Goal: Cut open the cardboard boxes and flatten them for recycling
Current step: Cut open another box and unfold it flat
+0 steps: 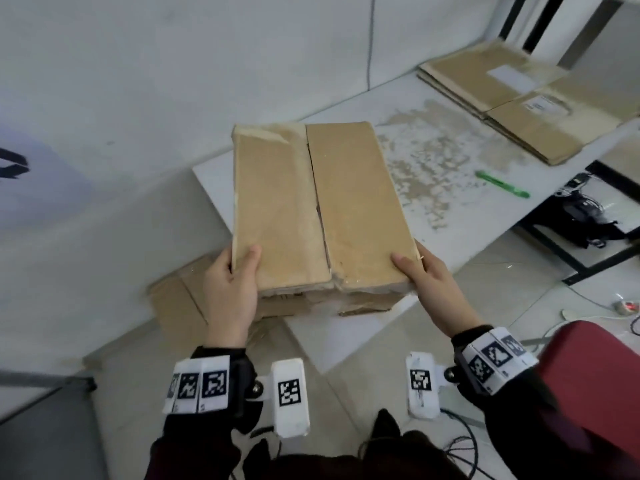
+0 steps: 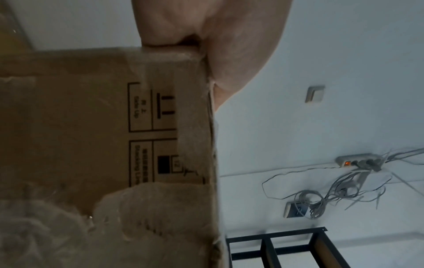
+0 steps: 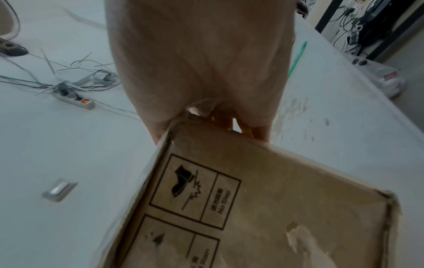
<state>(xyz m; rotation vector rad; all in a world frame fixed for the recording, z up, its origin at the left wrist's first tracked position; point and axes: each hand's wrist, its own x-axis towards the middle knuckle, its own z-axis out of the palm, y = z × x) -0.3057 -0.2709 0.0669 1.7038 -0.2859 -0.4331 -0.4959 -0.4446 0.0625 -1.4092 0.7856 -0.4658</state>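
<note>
Box held at both near corners, over the surface's edge.

Left hand [image 1: 231, 296] and right hand [image 1: 427, 271] each clamp the box [image 1: 322, 206], thumbs on top, probably to place it; cutter [image 1: 502, 183] lies well apart.

Box [image 1: 322, 206] fills table's [image 1: 446, 237] near end; bare surface right; green cutter [image 1: 502, 184], flattened stack [image 1: 530, 98] beyond.

Two hands, the left hand [image 1: 230, 289] and the right hand [image 1: 427, 277], are gripping one closed box [image 1: 322, 206]. Beyond the box, one green cutter [image 1: 502, 184] and one stack of flattened boxes [image 1: 526, 98] are lying on the counter [image 1: 433, 161].
</note>
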